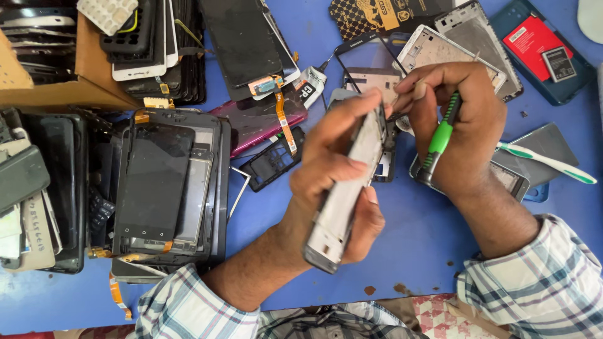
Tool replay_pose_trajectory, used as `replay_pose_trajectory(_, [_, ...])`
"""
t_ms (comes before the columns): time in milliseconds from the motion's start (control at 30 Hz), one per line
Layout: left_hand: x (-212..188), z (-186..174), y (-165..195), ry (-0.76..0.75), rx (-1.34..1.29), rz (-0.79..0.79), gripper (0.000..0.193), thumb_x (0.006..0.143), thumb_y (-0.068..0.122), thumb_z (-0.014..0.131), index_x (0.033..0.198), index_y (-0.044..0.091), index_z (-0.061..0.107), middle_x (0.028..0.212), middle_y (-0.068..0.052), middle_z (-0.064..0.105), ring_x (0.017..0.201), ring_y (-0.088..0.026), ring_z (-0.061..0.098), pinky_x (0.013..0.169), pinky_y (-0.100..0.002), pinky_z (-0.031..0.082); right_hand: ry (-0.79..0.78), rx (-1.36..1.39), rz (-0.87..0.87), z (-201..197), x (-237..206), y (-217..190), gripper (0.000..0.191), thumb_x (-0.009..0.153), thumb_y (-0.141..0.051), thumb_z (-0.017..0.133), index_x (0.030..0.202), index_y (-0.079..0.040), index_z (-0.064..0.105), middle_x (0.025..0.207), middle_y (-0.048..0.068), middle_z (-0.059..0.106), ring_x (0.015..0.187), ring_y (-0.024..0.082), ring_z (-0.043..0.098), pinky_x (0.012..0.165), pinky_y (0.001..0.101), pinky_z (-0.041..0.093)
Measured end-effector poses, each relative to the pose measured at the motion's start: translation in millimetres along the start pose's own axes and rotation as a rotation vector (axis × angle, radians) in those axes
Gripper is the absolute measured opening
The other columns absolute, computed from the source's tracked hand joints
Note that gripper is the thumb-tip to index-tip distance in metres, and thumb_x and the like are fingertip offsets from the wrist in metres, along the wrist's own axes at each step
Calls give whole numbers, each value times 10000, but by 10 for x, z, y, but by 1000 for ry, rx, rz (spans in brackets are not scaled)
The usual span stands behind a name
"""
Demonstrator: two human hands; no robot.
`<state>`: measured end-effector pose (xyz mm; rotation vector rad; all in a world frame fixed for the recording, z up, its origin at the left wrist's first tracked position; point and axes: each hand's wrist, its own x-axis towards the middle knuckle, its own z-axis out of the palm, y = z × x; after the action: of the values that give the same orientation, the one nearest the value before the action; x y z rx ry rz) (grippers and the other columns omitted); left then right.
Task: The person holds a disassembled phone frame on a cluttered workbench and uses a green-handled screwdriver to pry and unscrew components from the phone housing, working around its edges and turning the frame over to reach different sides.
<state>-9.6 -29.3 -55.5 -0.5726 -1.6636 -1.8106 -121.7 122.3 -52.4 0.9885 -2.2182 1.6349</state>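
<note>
- While clasped edge-on in left hand [333,169], grey slim phone frame [348,188] tilted
- Right hand [461,125] fingers pinched round green-handled screwdriver [440,139], touching frame's top

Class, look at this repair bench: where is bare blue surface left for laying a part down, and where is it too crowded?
Bare table shows between the two forearms, below the phone frame in the left hand. A strip lies at bottom left, under the stacked screens. The top, around the right hand, is crowded.
</note>
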Motion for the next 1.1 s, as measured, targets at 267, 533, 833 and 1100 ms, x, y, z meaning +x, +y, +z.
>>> replay_pose_trajectory(267, [-11,-95,-24,149,-232,-85,440,1089,-8,564,1385,186,304,1563,-189,345,1360,-310,524,1175,-428,461,-46,-82,-18,51,-99,28,98,1191,-13,562,1124,53,534,1028,130,734,858,129,744,767,244,611])
replay_pose_trajectory(533, [16,-114,-32,175,-228,-127,448,1095,4,586,1395,179,304,1561,-193,363,1332,-290,548,1151,-417,481,-49,-97,-8,64,-72,0,50,1177,-11,562,1182,37,576,1049,127,738,851,130,743,755,252,617])
replay_pose_trajectory(833, [16,-127,3,192,-219,-135,510,1026,-119,481,1400,169,290,1559,-192,347,1342,-284,527,1166,-412,466,-89,-103,-35,60,-70,27,47,1183,50,509,1205,40,550,1090,131,733,918,153,763,808,261,630])
replay_pose_trajectory(1100, [-2,-174,53,222,-228,-172,551,971,-149,437,1391,169,274,1558,-189,330,1361,-270,505,1127,-385,467,-112,-240,-30,144,-71,-4,147,1069,40,731,1173,3,633,1062,119,749,956,176,764,801,274,603])
